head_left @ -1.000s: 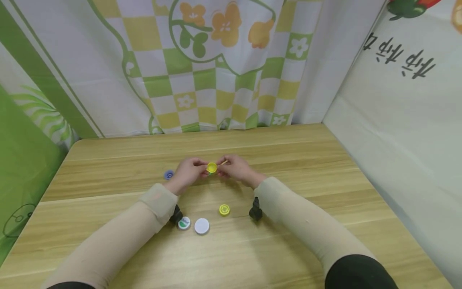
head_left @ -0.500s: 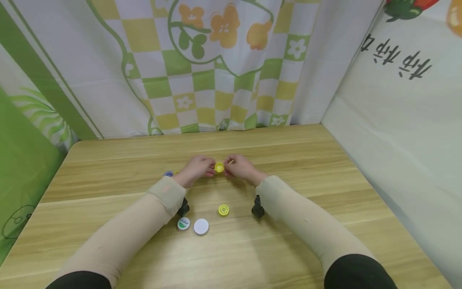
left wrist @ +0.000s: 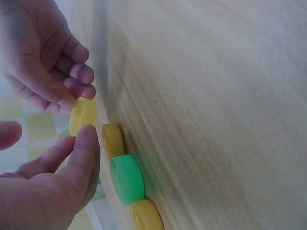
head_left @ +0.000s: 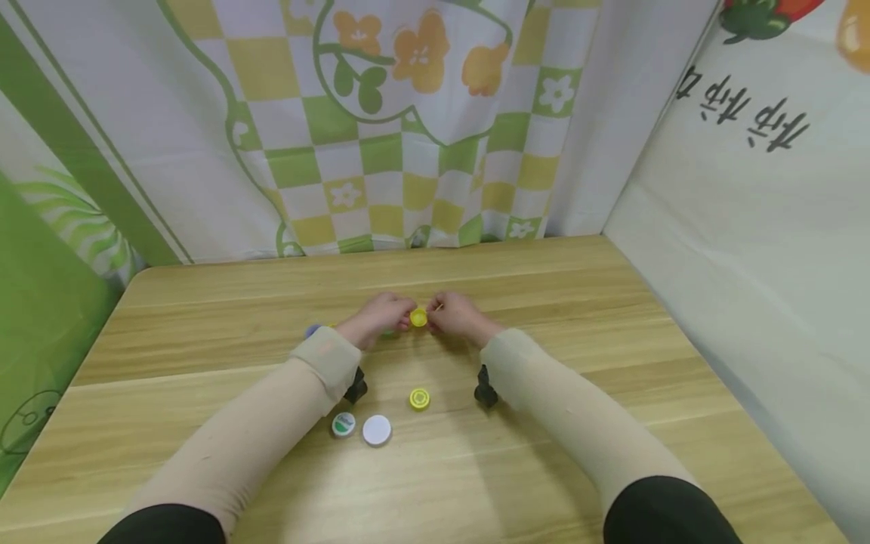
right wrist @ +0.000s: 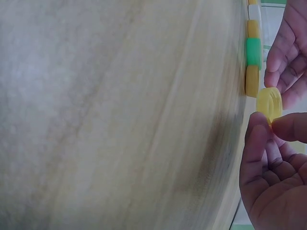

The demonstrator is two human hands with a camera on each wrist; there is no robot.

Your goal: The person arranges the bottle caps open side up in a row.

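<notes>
A yellow bottle cap (head_left: 418, 317) is raised over the table between both hands. My right hand (head_left: 457, 316) pinches it between thumb and forefinger, as the right wrist view shows. My left hand (head_left: 384, 316) has its fingertips at the cap's other side; in the left wrist view its thumb (left wrist: 8, 135) stands away from the cap. Below the hands, a green cap (left wrist: 128, 179) lies on the table between two orange-yellow caps, the nearer one (left wrist: 147, 214) and the farther one (left wrist: 114, 140). A blue cap (head_left: 312, 330) shows partly behind the left wrist.
Closer to the front lie a yellow cap (head_left: 419, 399), a plain white cap (head_left: 377, 430) and a white cap with a green print (head_left: 343, 424). A printed curtain (head_left: 381, 189) hangs along the back edge of the wooden table (head_left: 544, 287).
Both hands and the pinched yellow cap have shifted right, the left hand more than the right. The green cap now shows beside the left hand. The caps in front have stayed put.
</notes>
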